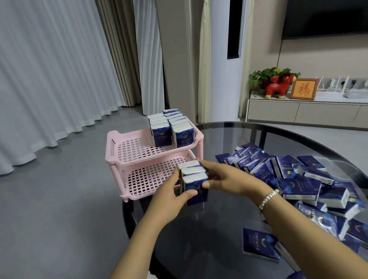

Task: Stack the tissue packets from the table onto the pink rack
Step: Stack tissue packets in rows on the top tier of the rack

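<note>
Head view: the left hand [169, 199] and right hand [222, 178] are clamping a row of three blue plastic-wrapped tissue packets [194, 180] between curled fingers, above the glass table edge [344, 148], beside the two-tier pink perforated plastic rack [133, 152].

Grey floor [52, 215] under white sheer curtains [41, 73] and beige drapes [119, 52]. Against the cream wall [263, 34], a tall white air conditioner [224, 70], a dark wall-mounted television [331, 4] and a low pale cabinet [297, 112] bearing a red toy horse [278, 86], a green plant [261, 76] and a framed red character [304, 89].
</note>
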The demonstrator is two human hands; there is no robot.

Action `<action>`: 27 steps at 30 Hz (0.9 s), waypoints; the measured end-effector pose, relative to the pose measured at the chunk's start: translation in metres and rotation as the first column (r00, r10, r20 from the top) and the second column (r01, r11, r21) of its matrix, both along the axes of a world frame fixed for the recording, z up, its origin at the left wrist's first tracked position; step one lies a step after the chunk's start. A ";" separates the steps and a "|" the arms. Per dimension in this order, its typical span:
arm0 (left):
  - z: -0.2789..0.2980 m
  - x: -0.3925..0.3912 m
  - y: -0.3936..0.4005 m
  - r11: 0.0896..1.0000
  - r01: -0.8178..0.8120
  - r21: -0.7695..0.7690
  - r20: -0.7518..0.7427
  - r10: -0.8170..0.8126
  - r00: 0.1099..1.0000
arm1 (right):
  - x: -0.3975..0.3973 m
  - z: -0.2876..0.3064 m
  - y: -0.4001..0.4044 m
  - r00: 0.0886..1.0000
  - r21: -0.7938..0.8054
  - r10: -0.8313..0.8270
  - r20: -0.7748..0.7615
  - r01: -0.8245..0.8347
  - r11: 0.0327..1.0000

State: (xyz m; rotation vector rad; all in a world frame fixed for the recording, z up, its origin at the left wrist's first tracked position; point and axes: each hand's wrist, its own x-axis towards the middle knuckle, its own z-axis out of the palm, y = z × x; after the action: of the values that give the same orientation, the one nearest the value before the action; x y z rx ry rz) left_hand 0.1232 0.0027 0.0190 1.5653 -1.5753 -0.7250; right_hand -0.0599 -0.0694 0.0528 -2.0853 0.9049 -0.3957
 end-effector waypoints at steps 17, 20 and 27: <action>0.081 0.075 -0.065 0.994 -0.073 -0.075 -0.060 0.069 0.996 | 0.086 0.091 -0.077 0.978 -0.307 -0.077 -0.193 0.015 0.951; 0.074 0.079 -0.081 0.996 -0.081 -0.036 -0.058 0.079 0.995 | 0.093 0.084 -0.093 0.975 -0.287 -0.109 -0.192 0.051 0.957; 0.060 0.084 -0.107 0.991 -0.133 0.029 0.072 0.131 0.989 | 0.099 0.070 -0.103 0.955 -0.387 -0.194 -0.224 0.096 0.917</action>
State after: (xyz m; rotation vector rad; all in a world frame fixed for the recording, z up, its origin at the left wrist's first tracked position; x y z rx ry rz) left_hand 0.2073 -0.1045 0.0790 1.7190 -1.4992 -0.6334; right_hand 0.0395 -0.1728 0.1233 -2.4666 1.2237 -0.4044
